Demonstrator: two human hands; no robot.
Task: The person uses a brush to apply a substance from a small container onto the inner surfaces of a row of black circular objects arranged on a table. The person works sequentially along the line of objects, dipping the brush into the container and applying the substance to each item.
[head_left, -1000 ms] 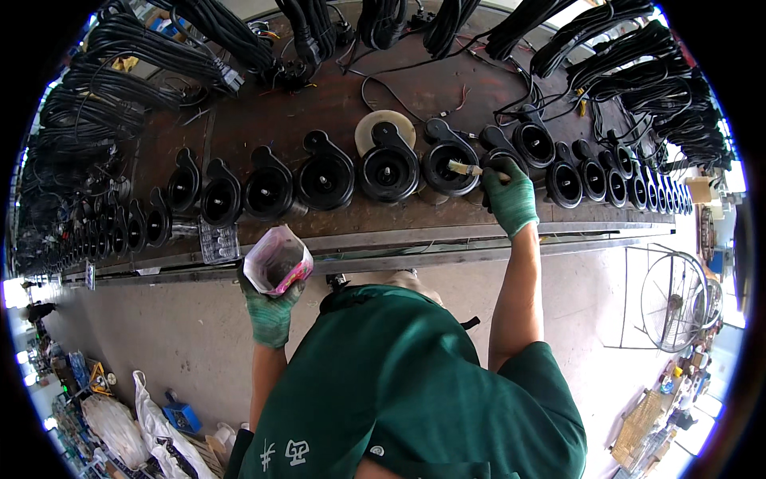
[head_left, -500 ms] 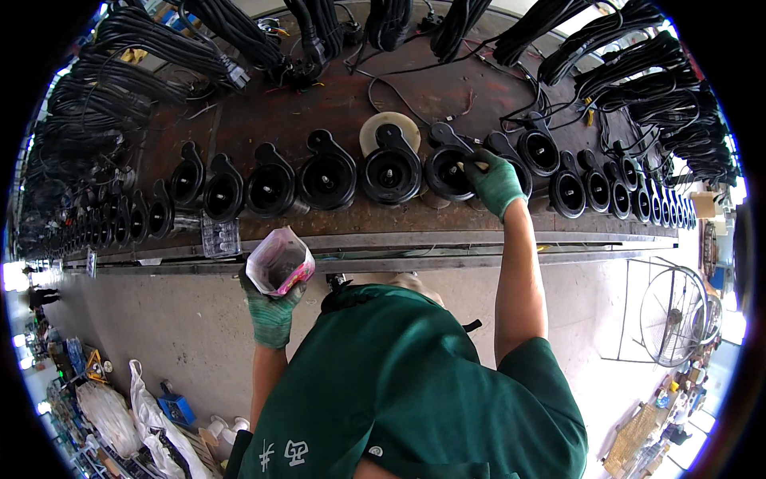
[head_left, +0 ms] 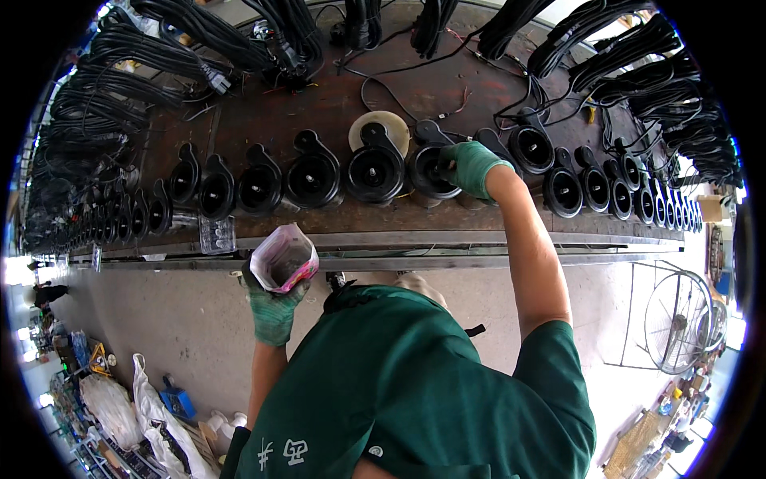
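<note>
My left hand [head_left: 273, 313], in a green glove, holds up an open-topped pink and whitish packet [head_left: 283, 259] in front of the table edge. Only shadow and a little greyish stuff show inside it. My right hand [head_left: 472, 169], gloved alike, has its fingers bent together over a round black housing [head_left: 428, 177] with a flat tab. The fingertips are down at the middle of that housing, and what they pinch is hidden. Left of it sits a similar housing [head_left: 375, 173] with a metal stud at its centre, its tab lying over a pale round disc [head_left: 392, 128].
More black housings [head_left: 312, 179] stand in a long row along the brown table [head_left: 319, 108]. Bundles of black cable [head_left: 140, 56] line its back edge, with loose wires behind the row. A metal rail [head_left: 415, 262] runs along the front. A large fan [head_left: 678, 323] stands right.
My right hand has moved slightly left and its fingers have gone down to the middle of the housing. The left hand with the packet has barely shifted.
</note>
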